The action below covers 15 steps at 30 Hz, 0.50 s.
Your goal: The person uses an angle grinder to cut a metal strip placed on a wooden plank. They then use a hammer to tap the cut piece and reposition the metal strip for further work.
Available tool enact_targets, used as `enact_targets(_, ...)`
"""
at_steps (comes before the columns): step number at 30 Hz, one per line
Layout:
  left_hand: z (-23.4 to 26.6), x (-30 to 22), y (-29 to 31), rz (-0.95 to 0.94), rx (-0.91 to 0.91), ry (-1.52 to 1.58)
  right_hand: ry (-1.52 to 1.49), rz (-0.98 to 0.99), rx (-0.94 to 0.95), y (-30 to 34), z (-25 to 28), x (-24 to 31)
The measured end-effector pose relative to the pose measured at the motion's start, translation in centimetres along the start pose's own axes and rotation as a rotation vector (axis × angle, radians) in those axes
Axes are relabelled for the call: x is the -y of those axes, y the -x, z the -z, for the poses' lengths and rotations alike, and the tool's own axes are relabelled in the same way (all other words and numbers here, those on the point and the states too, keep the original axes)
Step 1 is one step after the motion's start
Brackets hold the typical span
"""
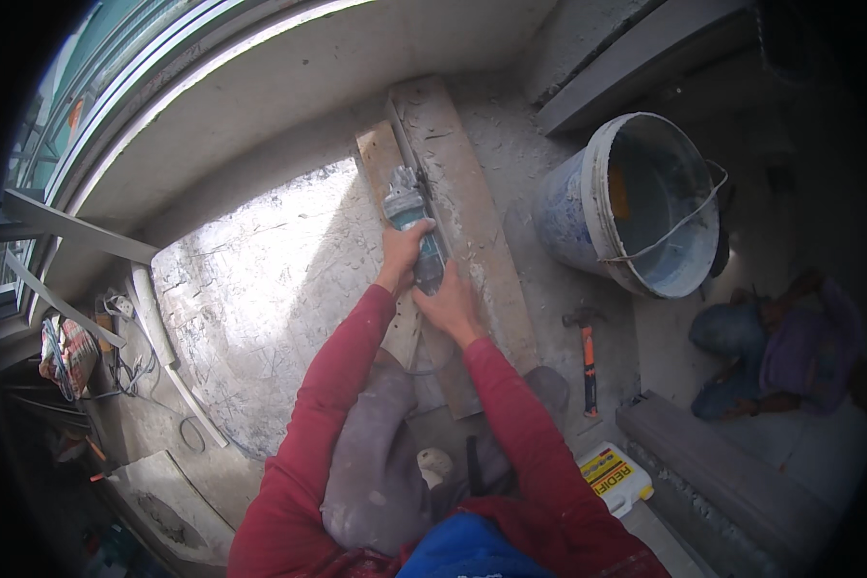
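Observation:
Both my arms, in red sleeves, reach forward to an angle grinder with a dusty metal head and a teal and dark body. My left hand is wrapped round the left side of its body. Closer to me, my right hand grips its rear end. The grinder lies over a long dusty board, along a thin upright strip at the board's left edge. A shorter wooden plank lies just left of the grinder head. Whether the disc touches anything is hidden.
Right of the boards, a white bucket is tipped toward me. Near it lie an orange-handled hammer and a white and yellow jug. A person sits at far right. A worn pale slab, cables and window frames are at left.

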<state>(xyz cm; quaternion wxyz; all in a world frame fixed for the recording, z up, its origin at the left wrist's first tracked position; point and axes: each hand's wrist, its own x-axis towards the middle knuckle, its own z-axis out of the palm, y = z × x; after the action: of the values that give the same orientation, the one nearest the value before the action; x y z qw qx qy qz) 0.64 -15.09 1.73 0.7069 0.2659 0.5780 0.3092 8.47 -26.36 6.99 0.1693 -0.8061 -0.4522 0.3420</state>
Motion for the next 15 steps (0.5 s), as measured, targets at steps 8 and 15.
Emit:
enact_targets(8, -0.03, -0.36, -0.44, -0.003, 0.006, 0.003, 0.008, -0.029, 0.019, -0.45, 0.2, 0.47)
enact_targets(15, -0.01, -0.72, -0.89, -0.01, 0.002, -0.028, 0.003, -0.045, 0.032, -1.0, 0.17, 0.67)
